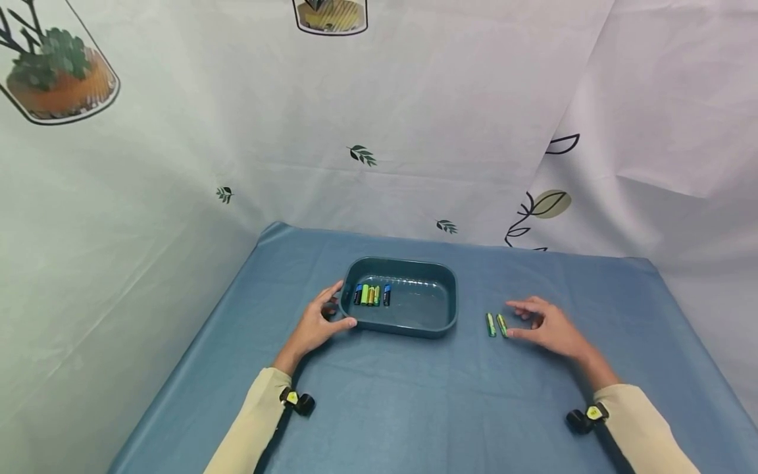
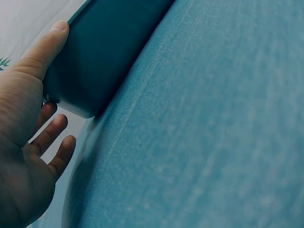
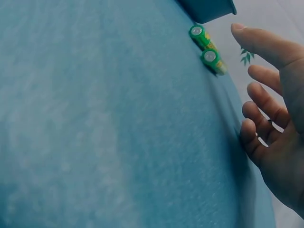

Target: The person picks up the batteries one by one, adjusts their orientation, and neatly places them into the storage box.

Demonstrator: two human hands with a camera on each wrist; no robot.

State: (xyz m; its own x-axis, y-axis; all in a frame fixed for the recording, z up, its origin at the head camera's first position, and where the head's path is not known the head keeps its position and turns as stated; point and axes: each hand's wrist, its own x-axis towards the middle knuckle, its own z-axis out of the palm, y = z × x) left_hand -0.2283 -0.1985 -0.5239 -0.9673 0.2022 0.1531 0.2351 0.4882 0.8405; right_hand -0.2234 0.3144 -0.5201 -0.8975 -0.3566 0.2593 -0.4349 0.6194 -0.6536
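At the left end of a dark teal tray [image 1: 423,327], my left hand [image 1: 314,327] holds the corner, thumb at the front rim and index finger along the left side. In the left wrist view, the thumb [image 2: 50,45] lies against the tray wall [image 2: 102,52], while other fingers hang apart from it. Several batteries [image 1: 364,295] stand in a row inside the tray, with a dark blue battery [image 1: 387,295] a little to their right. Two green batteries [image 1: 491,325] lie on the cloth right of the tray. Beside them, my right hand [image 1: 551,327] has thumb and fingers spread, gripping nothing.
A blue cloth [image 1: 391,408] covers the table. Behind and at the sides hangs a pale patterned curtain [image 1: 414,118]. Each wrist carries a small black camera, the left camera [image 1: 304,404] and the right camera [image 1: 579,422].
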